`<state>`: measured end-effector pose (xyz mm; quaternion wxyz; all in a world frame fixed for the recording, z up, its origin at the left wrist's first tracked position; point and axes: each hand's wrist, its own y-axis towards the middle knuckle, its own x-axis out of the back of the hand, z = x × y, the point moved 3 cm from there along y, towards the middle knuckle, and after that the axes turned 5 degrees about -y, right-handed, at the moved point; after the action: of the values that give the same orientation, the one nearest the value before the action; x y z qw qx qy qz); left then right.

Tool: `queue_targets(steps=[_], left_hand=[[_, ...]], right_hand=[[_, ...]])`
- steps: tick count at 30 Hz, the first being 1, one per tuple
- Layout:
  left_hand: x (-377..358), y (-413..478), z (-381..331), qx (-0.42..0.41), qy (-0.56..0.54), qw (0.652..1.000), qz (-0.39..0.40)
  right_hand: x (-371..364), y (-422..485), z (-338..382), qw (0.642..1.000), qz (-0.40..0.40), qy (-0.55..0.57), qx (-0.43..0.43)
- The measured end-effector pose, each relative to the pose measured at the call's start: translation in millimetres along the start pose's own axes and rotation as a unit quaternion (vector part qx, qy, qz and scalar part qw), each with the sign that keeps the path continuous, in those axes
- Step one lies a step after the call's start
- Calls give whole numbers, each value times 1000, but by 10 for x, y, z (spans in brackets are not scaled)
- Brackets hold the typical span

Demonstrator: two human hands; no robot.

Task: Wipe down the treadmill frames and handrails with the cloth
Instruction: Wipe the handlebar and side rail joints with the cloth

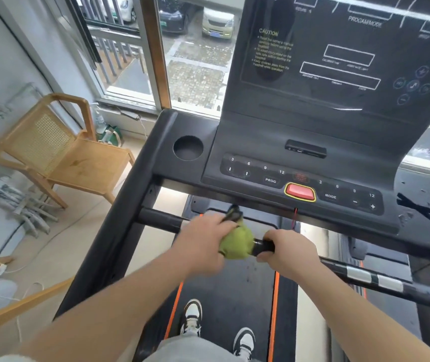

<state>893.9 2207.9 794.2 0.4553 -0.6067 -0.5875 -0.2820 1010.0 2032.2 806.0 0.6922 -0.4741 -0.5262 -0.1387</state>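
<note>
Bunched olive-green cloth (236, 242) wrapped round the black tubular cross handrail (160, 219), about mid-span, just below the console's front edge. Long axis of that handrail crosswise to the belt, slanting in the picture from upper left to lower right, with two pale metal bands (360, 274) on its right stretch. Left hand (203, 241) clamped over the cloth and the bar beneath, fingers curled round, outline blurred. Right hand (287, 253) just beside the cloth, fingers and thumb closed round the bare bar; touching the cloth's right end or a hair apart, cannot tell. Above, dark grey treadmill console (261, 142) with a red yellow-rimmed stop button (300, 192) and a thin red cord (295, 218) hanging below it. Round cup holder recess (187, 148) on the console's left wing, showing only its dark inside. Cross of black tape (415, 207) on the right wing. Below the hands, black running belt (234, 283) edged in orange, two white-and-black shoes (191, 317) standing on it. Off to the left, light wooden chair with a cane back (60, 152) by the window; green-and-white bag (109, 134) beside it, clear plastic bottle (99, 118) at or in the bag, not tellable.
</note>
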Motion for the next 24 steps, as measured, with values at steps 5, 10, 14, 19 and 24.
queue_targets(steps=[5, 10, 14, 19, 24], left_hand=[[173, -118, 498, 111, 24, 991, -65], [2, -166, 443, -44, -55, 994, -84], [370, -273, 855, 9, -249, 968, 17], [83, -165, 428, 180, -166, 961, -129], [-30, -124, 106, 12, -166, 983, -73]], right_hand=[[8, 11, 49, 1000, 14, 18, -4], [44, 38, 94, 999, 42, 17, -25], [90, 49, 77, 998, 49, 11, -29], [41, 46, 76, 999, 27, 11, -23], [-116, -148, -124, 995, -63, 72, 34]])
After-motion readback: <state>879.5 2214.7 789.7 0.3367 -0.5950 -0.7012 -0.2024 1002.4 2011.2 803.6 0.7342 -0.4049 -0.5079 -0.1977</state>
